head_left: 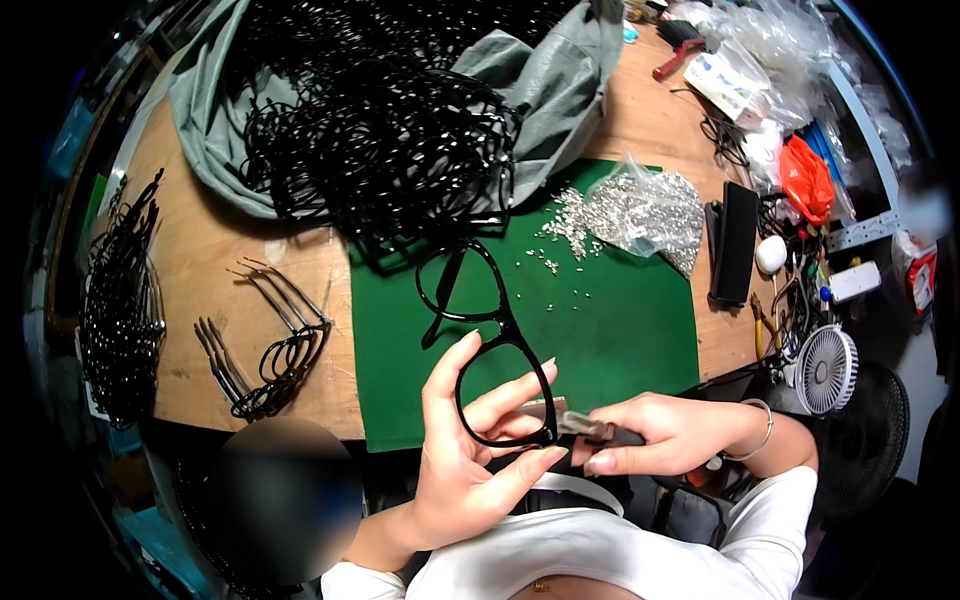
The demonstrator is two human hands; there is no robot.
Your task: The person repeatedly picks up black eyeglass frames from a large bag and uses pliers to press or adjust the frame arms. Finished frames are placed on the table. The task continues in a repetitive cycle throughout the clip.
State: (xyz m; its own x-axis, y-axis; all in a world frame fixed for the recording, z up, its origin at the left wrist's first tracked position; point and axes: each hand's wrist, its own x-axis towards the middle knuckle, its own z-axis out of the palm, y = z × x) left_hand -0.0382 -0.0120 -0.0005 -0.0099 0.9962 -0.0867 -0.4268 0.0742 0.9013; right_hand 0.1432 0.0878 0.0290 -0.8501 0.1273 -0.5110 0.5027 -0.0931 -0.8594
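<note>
Fingers of the left hand [465,470] pinch the black glasses frame [490,335] over the near edge of the green mat [620,330], while the right hand [660,435] grips a small tool [580,425] at its hinge corner. A slip of the tool could scratch the frame or jab a finger.

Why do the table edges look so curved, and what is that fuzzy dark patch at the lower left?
Head view: the fisheye lens bends the wooden table edge toward the dark rim. The blurred patch is smeared, its contents unreadable. Light is even; the black eyeglass frame in the left hand shows small glints.
</note>
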